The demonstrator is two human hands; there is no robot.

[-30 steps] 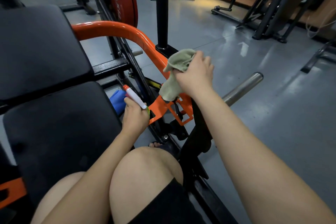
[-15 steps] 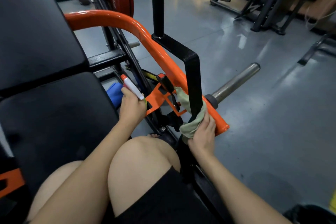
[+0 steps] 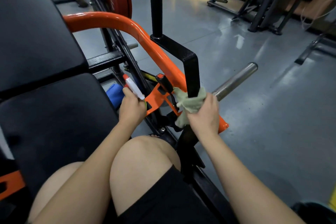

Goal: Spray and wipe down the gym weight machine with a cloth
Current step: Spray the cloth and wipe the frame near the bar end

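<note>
The right hand (image 3: 204, 112) has dropped from the orange arm (image 3: 145, 36) to the black upright (image 3: 190, 71), so wiping has moved to a new part. Its fingers curl the cloth (image 3: 191, 102) round it, with the loose end hanging beside the fist. The left hand (image 3: 131, 109) clasps the spray bottle (image 3: 133, 87), nozzle above its knuckles.

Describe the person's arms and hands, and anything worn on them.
Both the left hand and right hand are bare: no gloves, rings, watch or wristbands show. The arms are bare too, with no sleeves in view. Black shorts are the only clothing visible.
</note>
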